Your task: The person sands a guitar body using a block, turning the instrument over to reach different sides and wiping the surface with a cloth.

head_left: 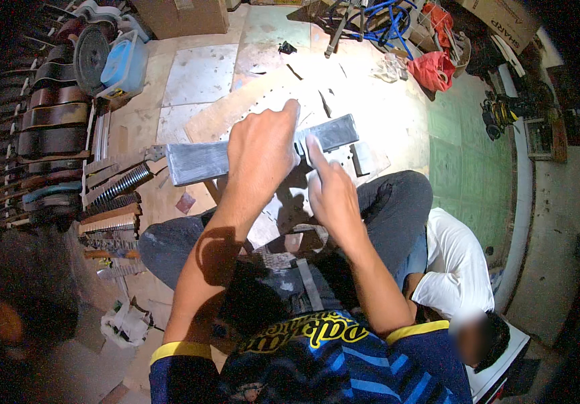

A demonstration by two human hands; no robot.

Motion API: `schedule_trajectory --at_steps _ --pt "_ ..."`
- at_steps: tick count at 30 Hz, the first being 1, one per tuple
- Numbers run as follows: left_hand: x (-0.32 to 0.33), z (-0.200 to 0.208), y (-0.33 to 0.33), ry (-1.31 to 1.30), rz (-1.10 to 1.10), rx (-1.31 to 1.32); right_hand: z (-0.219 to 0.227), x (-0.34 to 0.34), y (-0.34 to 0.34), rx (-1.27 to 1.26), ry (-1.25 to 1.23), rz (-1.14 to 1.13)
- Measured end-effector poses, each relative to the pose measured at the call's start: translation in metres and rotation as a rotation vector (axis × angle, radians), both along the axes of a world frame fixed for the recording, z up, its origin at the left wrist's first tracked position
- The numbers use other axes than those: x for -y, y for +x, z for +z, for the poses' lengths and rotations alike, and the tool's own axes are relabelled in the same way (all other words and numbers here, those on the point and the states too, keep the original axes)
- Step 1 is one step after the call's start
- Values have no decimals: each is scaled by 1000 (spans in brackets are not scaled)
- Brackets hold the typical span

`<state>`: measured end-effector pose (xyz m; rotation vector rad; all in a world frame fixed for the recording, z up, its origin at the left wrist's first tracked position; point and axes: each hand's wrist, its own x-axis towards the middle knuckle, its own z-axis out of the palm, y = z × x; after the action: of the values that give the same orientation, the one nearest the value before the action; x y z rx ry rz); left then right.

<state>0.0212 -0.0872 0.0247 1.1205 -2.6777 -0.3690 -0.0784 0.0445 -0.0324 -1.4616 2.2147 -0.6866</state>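
Note:
A long, flat, dark grey bar (199,163) dusted with pale powder lies across in front of me, above my lap. My left hand (263,145) is closed over its middle, knuckles up, with one digit pointing away from me. On the bar's right part, my right hand (334,195) rests with one digit stretched along the surface and the other fingers curled in below. Whether the bar is one piece or two is hidden by my left hand. A small dark block (362,158) is just beyond my right hand, and a pale board (219,114) with dark dots lies beneath.
Left stand rows of dark curved bodies (54,114), probably guitars, and a blue container (120,60). A coiled spring-like piece (123,185) lies near my left knee. Red cloth (432,71) and blue tubing (391,27) are at the far right. A person in white (458,262) sits close at right.

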Motion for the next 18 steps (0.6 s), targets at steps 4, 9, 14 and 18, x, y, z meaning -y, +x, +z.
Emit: schedule_trajectory --at_steps 4,9,14,18 --pt "5 -1 1 23 22 26 -8 10 -3 87 -49 3" --pt "1 3 0 66 30 43 -2 12 -2 44 -6 -14" --pt "-1 3 -1 51 31 27 -1 -5 8 81 10 -27" --pt "4 -3 -3 14 29 10 -2 26 -8 84 -86 -3"
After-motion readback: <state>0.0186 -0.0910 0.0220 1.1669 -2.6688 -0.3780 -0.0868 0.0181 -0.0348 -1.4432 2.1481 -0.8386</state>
